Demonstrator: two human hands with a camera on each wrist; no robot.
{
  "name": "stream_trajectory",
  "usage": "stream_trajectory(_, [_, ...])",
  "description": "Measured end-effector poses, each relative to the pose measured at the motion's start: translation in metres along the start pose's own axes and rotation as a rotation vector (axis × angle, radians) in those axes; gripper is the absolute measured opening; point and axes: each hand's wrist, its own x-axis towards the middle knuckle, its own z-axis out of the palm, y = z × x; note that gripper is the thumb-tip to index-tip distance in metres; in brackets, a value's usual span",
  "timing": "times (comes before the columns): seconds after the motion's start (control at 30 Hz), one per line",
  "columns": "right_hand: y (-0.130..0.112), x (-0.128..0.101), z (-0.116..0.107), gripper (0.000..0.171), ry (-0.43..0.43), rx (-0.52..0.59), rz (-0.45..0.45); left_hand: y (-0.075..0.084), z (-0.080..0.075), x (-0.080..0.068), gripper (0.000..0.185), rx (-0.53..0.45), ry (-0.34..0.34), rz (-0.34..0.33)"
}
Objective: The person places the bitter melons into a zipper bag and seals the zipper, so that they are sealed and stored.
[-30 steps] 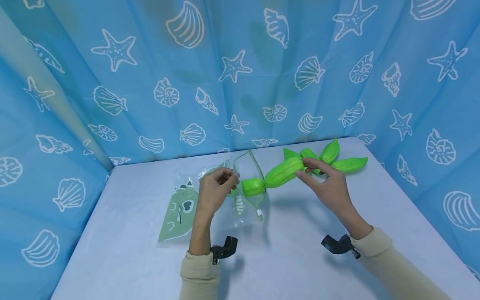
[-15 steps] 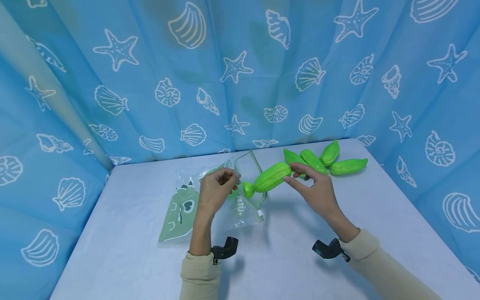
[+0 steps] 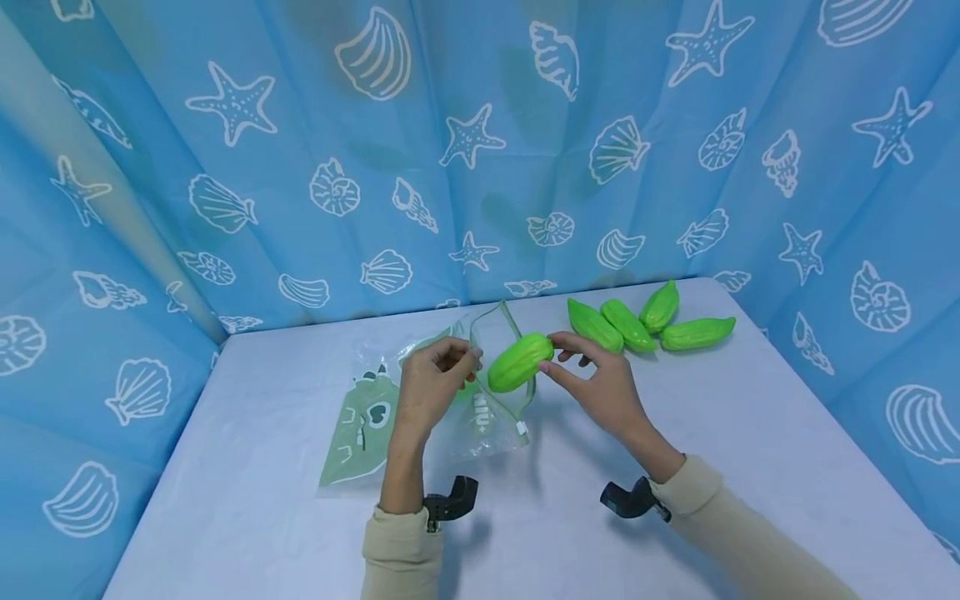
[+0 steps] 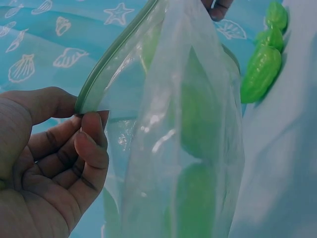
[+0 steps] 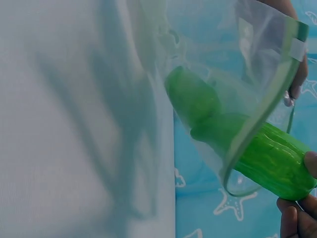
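My left hand point(image 3: 467, 358) pinches the green zip rim point(image 4: 81, 105) of a clear plastic bag point(image 3: 487, 408) and holds its mouth open above the table. My right hand point(image 3: 550, 354) grips the end of a bright green ridged toy gourd point(image 3: 517, 363), whose front half sits inside the bag's mouth. In the right wrist view the gourd point(image 5: 272, 158) passes through the rim, and another green piece point(image 5: 193, 99) lies deeper in the bag point(image 5: 233, 59). The bag's lower part with a green cartoon print point(image 3: 360, 425) rests on the table.
Several more green gourds point(image 3: 630, 325) lie together at the table's point(image 3: 675, 517) back right. Blue curtains point(image 3: 480, 150) with shell and starfish prints close off the back and both sides. Black wrist camera mounts point(image 3: 450, 500) sit by both sleeves.
My right hand has carried the gourd leftward from the pile and pushed it into the bag's mouth. The left hand has kept its hold on the rim.
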Motion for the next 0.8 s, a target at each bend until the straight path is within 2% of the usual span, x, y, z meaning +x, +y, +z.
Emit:
stream_trajectory(0.2, [0.001,0.000,0.010,0.045,-0.037,-0.015,-0.007,-0.035,0.006,0.010,0.016,-0.004,0.017,0.015])
stream_trajectory(0.47, [-0.001,0.001,0.020,0.039,-0.123,-0.155,-0.048,-0.035,0.007,0.012,0.014,-0.015,0.020,0.014])
stream_trajectory(0.57, [-0.001,0.000,0.022,0.038,-0.154,-0.170,-0.052,-0.034,0.009,0.012,0.013,-0.005,0.020,0.013])
stream_trajectory(0.8, [-0.002,-0.003,0.023,0.039,-0.167,-0.191,-0.052,-0.034,0.011,0.011,0.013,0.017,0.023,0.016])
